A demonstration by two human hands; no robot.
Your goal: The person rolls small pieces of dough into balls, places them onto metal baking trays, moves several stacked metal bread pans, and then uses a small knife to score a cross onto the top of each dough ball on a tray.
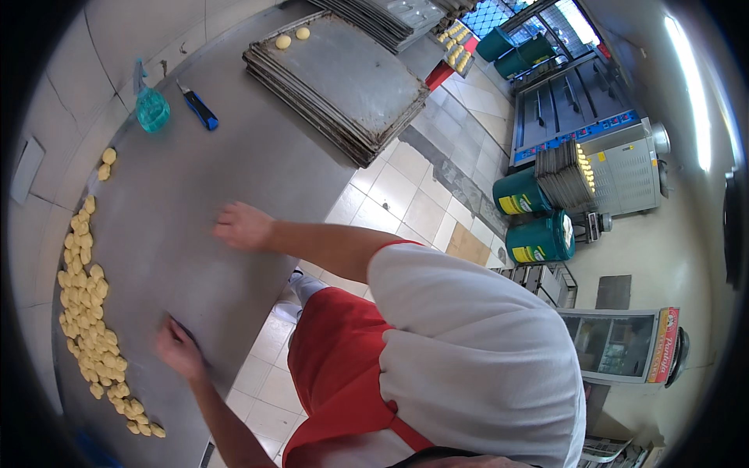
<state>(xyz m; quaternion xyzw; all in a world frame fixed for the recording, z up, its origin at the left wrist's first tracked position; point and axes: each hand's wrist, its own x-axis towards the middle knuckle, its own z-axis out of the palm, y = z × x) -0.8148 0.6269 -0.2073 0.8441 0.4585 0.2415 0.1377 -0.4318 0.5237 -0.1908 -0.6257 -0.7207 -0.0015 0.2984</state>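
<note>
At the far left, the pale yellow dough pieces [82, 316] lie crowded and touching on the worktop [156, 218]; they could stick together if pressed. The spray bottle [153, 111] stands near the wall and could tip if bumped. The left hand [179, 349] is half curled near the dough; blur hides whether it grips anything. The utility knife [200, 108] could cut careless fingers. The right hand [243, 226] is loosely curled, its hold unclear. On the stacked trays [335, 74], two dough balls [292, 37] could roll off if tilted.
</note>
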